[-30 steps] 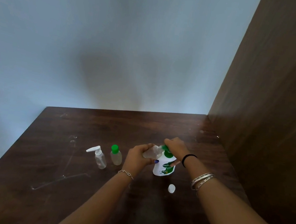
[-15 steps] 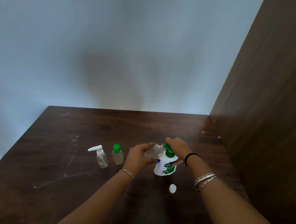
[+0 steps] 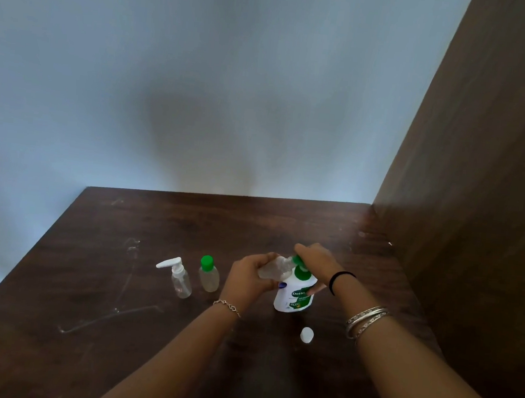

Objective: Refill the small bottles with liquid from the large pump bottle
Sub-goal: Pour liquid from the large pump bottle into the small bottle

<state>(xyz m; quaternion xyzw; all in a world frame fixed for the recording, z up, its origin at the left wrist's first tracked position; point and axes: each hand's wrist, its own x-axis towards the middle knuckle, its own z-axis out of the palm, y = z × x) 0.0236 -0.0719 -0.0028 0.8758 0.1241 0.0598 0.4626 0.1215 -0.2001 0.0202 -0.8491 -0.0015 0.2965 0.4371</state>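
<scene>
A large white pump bottle [image 3: 295, 293] with a green pump head stands on the dark wooden table [image 3: 114, 329]. My right hand [image 3: 316, 260] rests on top of its pump, the thumb reaching down the bottle's side. My left hand [image 3: 247, 280] grips a small clear bottle [image 3: 275, 268], tilted with its open mouth against the green nozzle. A small clear bottle with a white pump [image 3: 178, 275] and another with a green cap [image 3: 208, 274] stand upright to the left. A loose white cap [image 3: 306, 335] lies in front of the large bottle.
A brown wooden panel [image 3: 477, 219] rises along the table's right side. A pale wall [image 3: 202, 80] backs the table. The table's left edge runs diagonally, with pale scratch marks [image 3: 109, 315] on the surface near it.
Both hands and the bottles keep the same pose; only the view shifts slightly.
</scene>
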